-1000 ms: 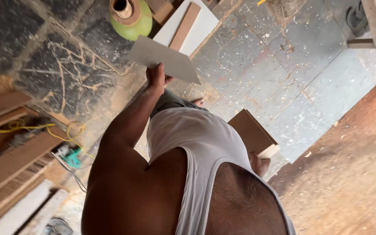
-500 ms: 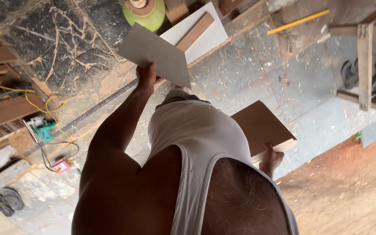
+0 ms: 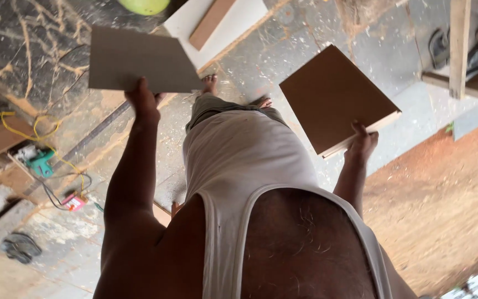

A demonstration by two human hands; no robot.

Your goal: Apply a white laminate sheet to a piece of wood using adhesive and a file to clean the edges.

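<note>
— Dusty concrete floor (image 3: 316,33) below; what's held?
— Left hand (image 3: 144,102) grips a grey board (image 3: 139,61), right hand (image 3: 363,143) grasps a brown board (image 3: 336,97), both above the floor.

Dusty concrete floor (image 3: 316,33), red earth (image 3: 449,210)
</note>
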